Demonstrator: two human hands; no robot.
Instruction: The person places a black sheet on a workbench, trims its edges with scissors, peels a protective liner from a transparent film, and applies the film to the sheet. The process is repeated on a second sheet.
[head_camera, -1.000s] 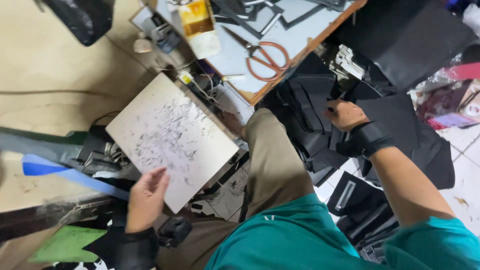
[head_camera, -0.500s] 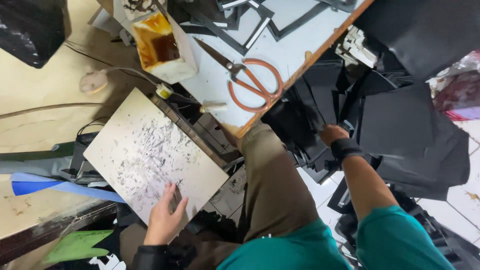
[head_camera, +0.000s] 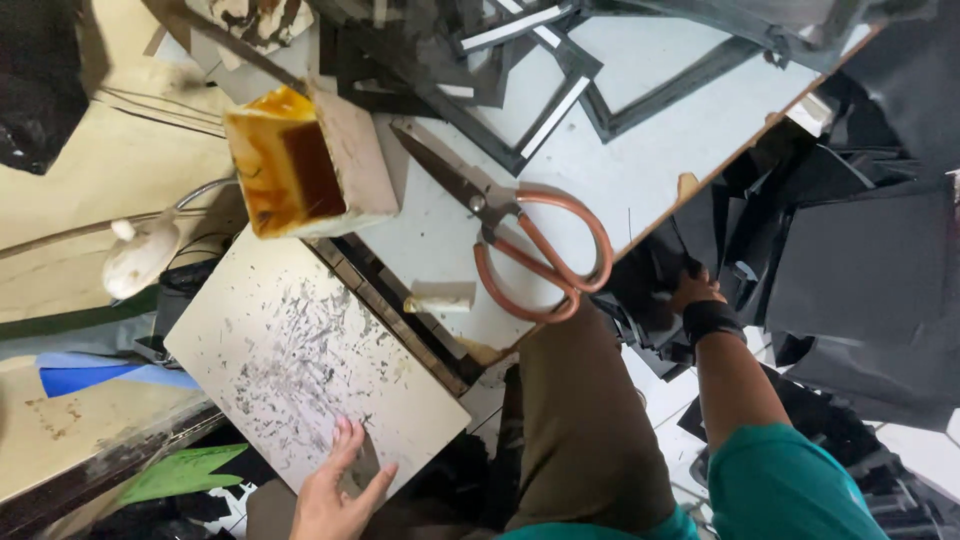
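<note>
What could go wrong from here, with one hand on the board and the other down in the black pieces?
The left hand presses only the near corner of the scored board, so it might tip. The right hand reaches into black sheets below the table edge, near the scissors whose handles overhang it; a bump may knock them off.

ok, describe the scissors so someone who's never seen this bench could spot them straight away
Start at the pale worktable across the top of the view, littered with black frame-shaped offcuts. Near its front edge, just above the person's knee, lie the scissors, closed and untouched by either hand. Their big copper-orange loop handles and long grey blades stand out; everything else nearby is black or cream.
</note>
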